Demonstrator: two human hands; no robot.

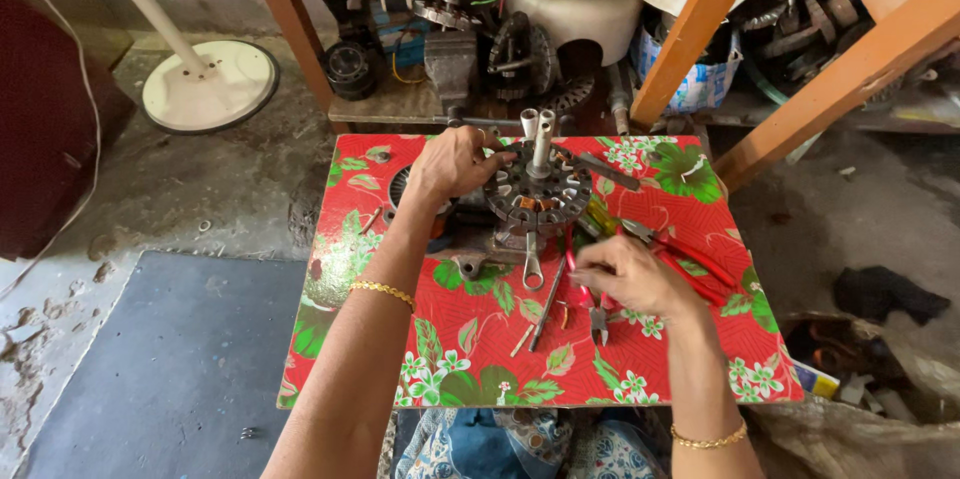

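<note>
A round metal motor stator (pixel 540 194) with copper windings and an upright white shaft sits on a low table covered in red flowered cloth (pixel 480 359). My left hand (pixel 452 164) grips the stator's left rim. My right hand (pixel 628 277) hovers over loose tools in front of it, fingers curled around small red-handled pliers (pixel 598 317). A spanner (pixel 531 261) and a thin rod (pixel 546 307) lie between my hands.
More red-handled pliers (pixel 690 264) lie at the right of the table. Behind it, a low shelf with orange wooden legs (pixel 690 39) holds motor parts. A white fan base (pixel 208 85) stands on the floor at left, a dark mat (pixel 160 369) below it.
</note>
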